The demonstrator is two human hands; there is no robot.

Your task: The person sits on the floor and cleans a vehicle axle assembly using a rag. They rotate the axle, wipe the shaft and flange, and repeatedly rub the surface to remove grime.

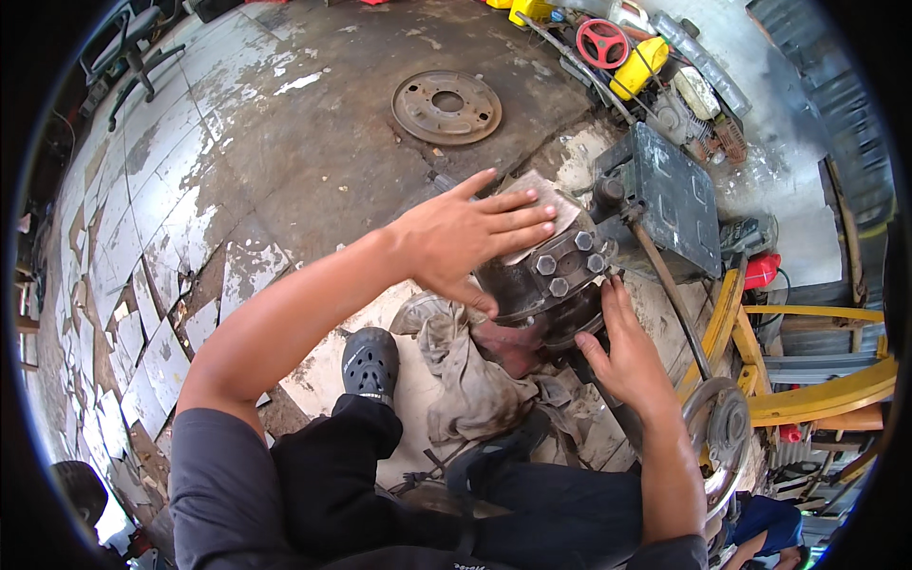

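A dark, greasy metal hub (513, 288) with several hex bolts (559, 285) stands in front of me. A small tan square sheet (543, 195), perhaps sandpaper, lies against its far side. My left hand (465, 233) lies across the sheet with fingers stretched and spread, the thumb pointing down near the hub's rim. My right hand (629, 356) rests against the hub's right side, its fingers straight and the thumb apart. The palm-side contact of both hands is partly hidden. Below the hub hangs a dirty grey rag (465, 385).
A round rusty plate (475, 123) with holes lies on the stained floor ahead. To the right stand a dark metal box (674, 195), a long rod (670, 285), yellow curved beams (822, 394) and a shiny disc (722, 427). Another person (768, 532) is at lower right.
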